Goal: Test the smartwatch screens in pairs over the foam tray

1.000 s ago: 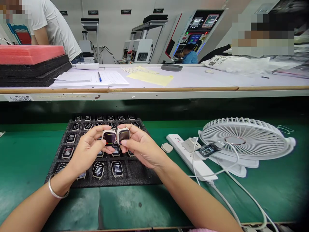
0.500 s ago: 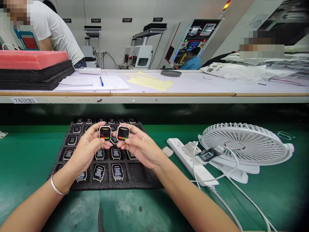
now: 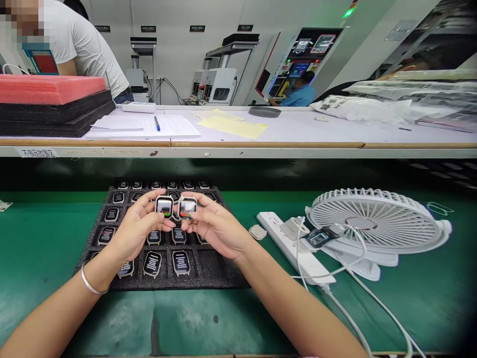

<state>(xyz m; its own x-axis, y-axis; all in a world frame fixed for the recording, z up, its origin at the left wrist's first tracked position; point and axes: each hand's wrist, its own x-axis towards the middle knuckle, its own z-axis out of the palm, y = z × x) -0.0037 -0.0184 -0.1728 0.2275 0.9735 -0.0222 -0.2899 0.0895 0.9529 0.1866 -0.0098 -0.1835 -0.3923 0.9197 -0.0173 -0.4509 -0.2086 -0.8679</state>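
Observation:
My left hand (image 3: pixel 136 229) pinches a strapless smartwatch body (image 3: pixel 164 207) with a lit screen, thumb below it and fingers behind. My right hand (image 3: pixel 214 226) grips a second watch body (image 3: pixel 187 207) the same way, right beside the first. Both are held side by side a little above a black foam tray (image 3: pixel 219 271) on the green bench. Several more watch bodies (image 3: pixel 181 262) lie in the tray's pockets, screens up. A silver bangle (image 3: pixel 90 283) circles my left wrist.
To the right lie a white power strip (image 3: pixel 283 236), a white desk fan (image 3: pixel 376 221) laid flat, a small device (image 3: pixel 318 237) on a cable and a small white part (image 3: pixel 257 232). A raised shelf (image 3: pixel 261 144) behind carries papers, a pen and foam sheets (image 3: pixel 52 99). A person in white (image 3: pixel 82 40) stands beyond.
The two watches stay side by side in my hands, lifted slightly higher than a second ago. Their screens now show lighter pictures with red and green bars.

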